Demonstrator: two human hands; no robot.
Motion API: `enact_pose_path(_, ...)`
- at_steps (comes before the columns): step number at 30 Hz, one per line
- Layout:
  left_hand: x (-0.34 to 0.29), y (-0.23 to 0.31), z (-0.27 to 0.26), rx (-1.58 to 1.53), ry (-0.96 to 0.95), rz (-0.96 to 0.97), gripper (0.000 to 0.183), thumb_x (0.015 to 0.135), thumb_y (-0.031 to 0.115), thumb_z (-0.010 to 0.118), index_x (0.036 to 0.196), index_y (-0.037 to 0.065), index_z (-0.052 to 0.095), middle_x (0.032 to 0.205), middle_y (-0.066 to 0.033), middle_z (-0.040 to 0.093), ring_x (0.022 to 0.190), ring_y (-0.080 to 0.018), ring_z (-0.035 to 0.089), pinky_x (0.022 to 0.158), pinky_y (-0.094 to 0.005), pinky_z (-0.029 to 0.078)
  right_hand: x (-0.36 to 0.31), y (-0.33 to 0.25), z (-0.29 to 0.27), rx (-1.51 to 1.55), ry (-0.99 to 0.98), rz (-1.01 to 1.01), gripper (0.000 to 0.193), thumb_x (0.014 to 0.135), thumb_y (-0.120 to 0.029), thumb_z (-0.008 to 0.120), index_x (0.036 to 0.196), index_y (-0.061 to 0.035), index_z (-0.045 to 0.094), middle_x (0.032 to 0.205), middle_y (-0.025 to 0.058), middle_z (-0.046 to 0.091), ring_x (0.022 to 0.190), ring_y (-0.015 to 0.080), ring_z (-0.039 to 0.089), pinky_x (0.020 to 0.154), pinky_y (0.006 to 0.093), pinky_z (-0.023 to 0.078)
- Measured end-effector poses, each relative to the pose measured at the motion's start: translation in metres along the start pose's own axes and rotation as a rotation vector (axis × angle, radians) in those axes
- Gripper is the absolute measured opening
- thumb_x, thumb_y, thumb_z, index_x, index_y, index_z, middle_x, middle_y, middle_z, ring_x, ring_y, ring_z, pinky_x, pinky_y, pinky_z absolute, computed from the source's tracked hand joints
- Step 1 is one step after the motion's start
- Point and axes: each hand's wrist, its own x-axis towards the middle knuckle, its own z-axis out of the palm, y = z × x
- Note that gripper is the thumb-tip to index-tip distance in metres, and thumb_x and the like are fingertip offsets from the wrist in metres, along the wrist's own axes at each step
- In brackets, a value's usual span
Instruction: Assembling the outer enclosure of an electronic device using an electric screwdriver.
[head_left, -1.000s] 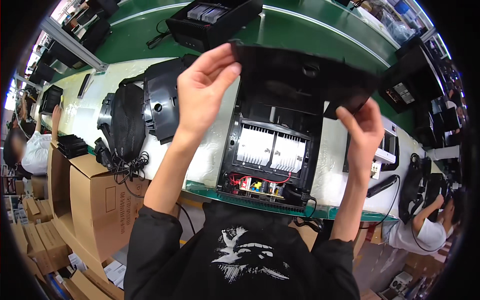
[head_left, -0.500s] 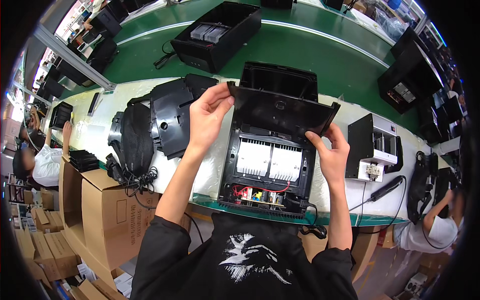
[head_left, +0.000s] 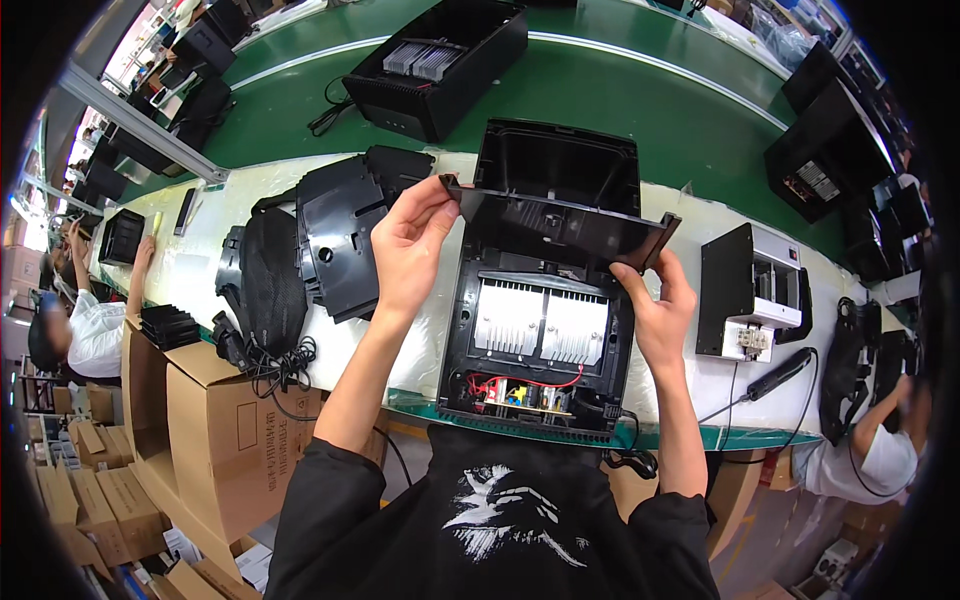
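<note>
A glossy black plastic panel (head_left: 560, 232) is held up by its two ends, tilted, over the upper part of an uncovered black device housing (head_left: 455, 340). My left hand (head_left: 412, 240) pinches the panel's left corner between thumb and fingers. At the right end, my right hand (head_left: 657, 300) grips it with the thumb on the near side. Below the panel, the housing shows two silver finned heat sinks (head_left: 505, 318) and, nearest me, a circuit board (head_left: 520, 394) with a red wire. Behind the panel rises a black hollow upright part (head_left: 560, 155); the panel hides where it meets the housing.
Black moulded panels (head_left: 340, 235) and a dark mesh-like bundle (head_left: 272, 265) with cables lie to the left. On the right are a white-and-black apparatus (head_left: 755, 295) and a black corded tool (head_left: 778, 375). Another black housing (head_left: 430, 85) stands on the green conveyor (head_left: 600, 85). Co-workers sit at both sides.
The panel has tipped so that its face shows narrower, and its left end has shifted slightly left with my left hand. My right hand keeps its hold almost in place.
</note>
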Motion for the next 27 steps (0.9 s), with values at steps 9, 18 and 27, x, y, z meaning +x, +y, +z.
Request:
enact_pose_path(9,-0.005,0.006,-0.003,0.017,-0.001,0.036,0.029,0.087,-0.005,0.057,0.116,-0.004,0.055,0.107,-0.0109,0.064,0.099,-0.0142,0.061,0.089,-0.0249,0.047,0.001,-0.008,0.002,-0.029,0.005,-0.053,0.025,0.074,-0.001,0.072,0.097,0.0034,0.062,0.084,0.0066,0.068,0.077,0.0106,0.060,0.076,0.0257,0.046)
enact_pose_path(18,-0.006,0.003,0.001,0.192,-0.004,0.104,0.026,0.087,-0.007,0.056,0.112,-0.002,0.056,0.104,-0.0119,0.066,0.095,-0.0130,0.062,0.086,-0.0235,0.047,0.008,0.004,0.006,-0.243,0.197,-0.157,0.025,0.065,-0.005,0.077,0.084,0.0011,0.062,0.084,0.0105,0.061,0.081,0.0249,0.057,0.073,0.0319,0.045)
enact_pose_path(27,-0.009,-0.001,0.002,0.205,0.031,0.101,0.025,0.089,-0.004,0.055,0.114,-0.001,0.056,0.105,-0.0122,0.066,0.095,-0.0118,0.061,0.085,-0.0221,0.047,0.008,0.006,0.007,-0.337,0.202,-0.242,0.025,0.061,-0.005,0.077,0.083,-0.0008,0.064,0.082,0.0083,0.061,0.081,0.0272,0.056,0.071,0.0365,0.045)
